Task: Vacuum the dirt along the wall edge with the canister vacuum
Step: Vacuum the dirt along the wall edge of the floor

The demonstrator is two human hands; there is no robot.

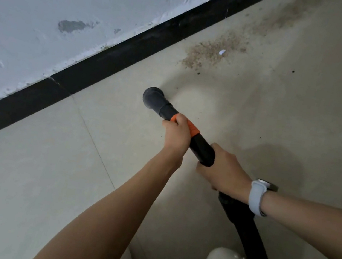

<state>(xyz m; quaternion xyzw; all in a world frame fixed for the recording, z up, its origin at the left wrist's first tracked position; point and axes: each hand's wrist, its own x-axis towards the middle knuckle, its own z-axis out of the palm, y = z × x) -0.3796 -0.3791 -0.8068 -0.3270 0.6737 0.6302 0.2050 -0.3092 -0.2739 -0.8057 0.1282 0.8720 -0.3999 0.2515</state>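
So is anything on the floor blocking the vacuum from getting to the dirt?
Nothing visible. Only bare floor lies between the vacuum nozzle and the dirt, which has a small white scrap in it.

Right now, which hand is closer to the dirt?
Left. The left hand grips the wand's orange band, nearer the dirt; the right hand grips farther back.

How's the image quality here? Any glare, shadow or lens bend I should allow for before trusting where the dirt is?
Head view: wide-angle bend curves the black skirting. A bright patch lies on the floor just past the nozzle, and a soft shadow lies right of the right hand. The dirt reads clearly, dimmer and softer toward the top edge. The left hand is sharp.
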